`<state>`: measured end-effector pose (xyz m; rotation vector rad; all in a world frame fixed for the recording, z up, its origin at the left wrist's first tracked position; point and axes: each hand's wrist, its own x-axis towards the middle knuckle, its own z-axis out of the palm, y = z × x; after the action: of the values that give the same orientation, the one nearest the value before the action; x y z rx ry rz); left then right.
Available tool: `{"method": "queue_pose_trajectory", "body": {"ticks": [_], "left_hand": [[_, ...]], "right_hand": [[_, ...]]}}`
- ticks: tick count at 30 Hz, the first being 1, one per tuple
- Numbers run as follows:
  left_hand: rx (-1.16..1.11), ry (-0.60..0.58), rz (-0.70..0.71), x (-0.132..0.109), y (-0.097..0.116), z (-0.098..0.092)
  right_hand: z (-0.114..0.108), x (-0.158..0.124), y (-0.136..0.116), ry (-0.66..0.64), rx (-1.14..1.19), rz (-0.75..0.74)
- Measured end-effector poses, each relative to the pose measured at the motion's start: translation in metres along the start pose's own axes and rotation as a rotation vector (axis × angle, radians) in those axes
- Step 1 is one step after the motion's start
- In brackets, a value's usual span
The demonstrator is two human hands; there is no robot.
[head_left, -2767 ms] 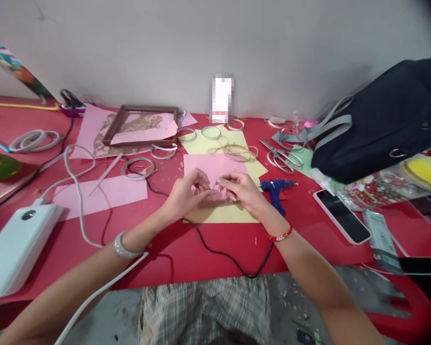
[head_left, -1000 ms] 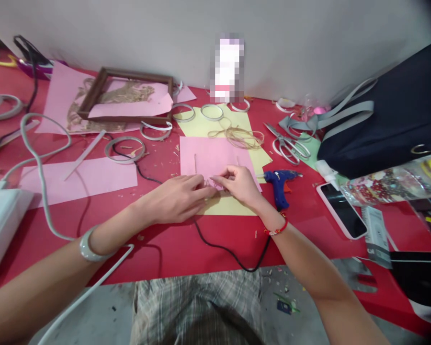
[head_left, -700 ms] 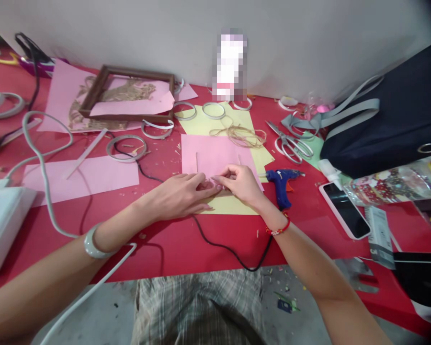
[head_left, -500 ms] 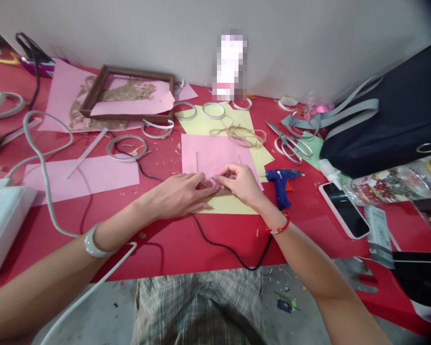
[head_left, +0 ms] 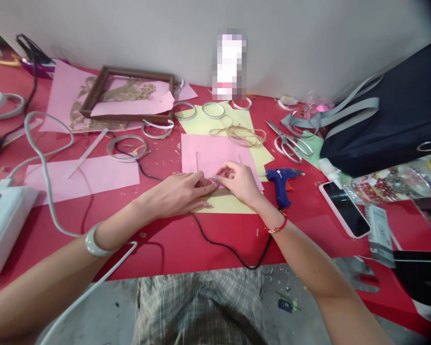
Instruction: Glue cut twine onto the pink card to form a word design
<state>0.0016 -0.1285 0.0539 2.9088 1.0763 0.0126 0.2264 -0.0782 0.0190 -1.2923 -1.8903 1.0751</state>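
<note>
My left hand and my right hand meet over the lower edge of a pink paper sheet. The fingertips of both are pinched close together, and whatever sits between them is too small and covered to make out. Two thin, short pale strips stand out on the sheet, a left strip and a right strip. Beneath the pink sheet lies yellow paper. A loose coil of twine rests at its upper right edge. Right of my right hand is a blue glue gun.
Scissors, a phone and a dark bag are on the right. A brown frame, tape rolls and pink paper lie left. A white box with a cable stands at the left edge. A black cord crosses the front.
Both hands stay in nearly the same place, with only slight shifts at the fingertips. The things on the table have not moved.
</note>
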Motion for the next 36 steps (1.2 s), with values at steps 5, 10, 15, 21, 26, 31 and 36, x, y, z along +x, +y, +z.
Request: {"method": "queue_pose_trajectory", "body": {"ticks": [5,10,15,21,26,31,36], "left_hand": [[-0.021,0.008,0.001,0.0,0.0,0.0],[-0.051,0.012,-0.003,0.0,0.0,0.0],[-0.056,0.025,0.001,0.0,0.0,0.001],[-0.069,0.044,-0.001,0.0,-0.001,0.002],[-0.153,0.088,-0.014,-0.002,-0.004,-0.001],[-0.2,0.252,-0.155,-0.004,-0.012,0.002],[-0.253,0.353,-0.223,-0.003,-0.017,0.007]], "right_hand": [[-0.002,0.001,-0.001,0.038,0.061,0.03],[-0.003,0.001,-0.005,0.021,0.022,0.049],[-0.001,0.003,-0.003,0.054,-0.029,0.065],[-0.005,0.003,-0.005,-0.018,0.09,0.135],[-0.005,0.002,-0.002,-0.015,0.102,0.121],[-0.007,0.004,-0.001,0.013,0.18,0.065],[-0.017,0.005,-0.009,0.144,0.087,0.033]]}}
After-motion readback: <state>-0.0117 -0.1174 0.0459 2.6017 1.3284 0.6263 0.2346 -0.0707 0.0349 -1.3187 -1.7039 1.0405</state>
